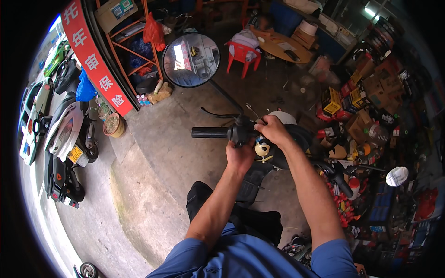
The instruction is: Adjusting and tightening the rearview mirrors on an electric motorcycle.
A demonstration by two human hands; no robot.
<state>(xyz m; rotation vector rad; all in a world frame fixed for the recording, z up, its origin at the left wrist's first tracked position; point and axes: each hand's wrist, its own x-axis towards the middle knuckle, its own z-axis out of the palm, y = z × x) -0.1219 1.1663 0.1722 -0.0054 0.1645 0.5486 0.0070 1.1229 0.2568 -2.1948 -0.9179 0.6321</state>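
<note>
A motor scooter's left handlebar stands before me, with a black grip [209, 133], a brake lever [218, 113] and a black switch housing [239, 132]. My left hand [239, 157] is closed against the underside of that housing, its fingertips partly hidden. Just right of the housing, the fingers of my right hand [275, 131] pinch a thin metal rod-like tool [251, 110] that points up and left. Its exact kind is too small to tell. Below my right hand hangs a pale yellow round ornament [262, 148]. A round mirror [191, 60] rises on its stem from the handlebar.
The scooter's other grip [344, 185] and second mirror [397, 176] extend to the right. Boxes [332, 101] and bottles crowd the right side. Farther off are a red chair [243, 58] and a wooden table [282, 46] with a person beside it. Parked scooters [69, 134] line the left.
</note>
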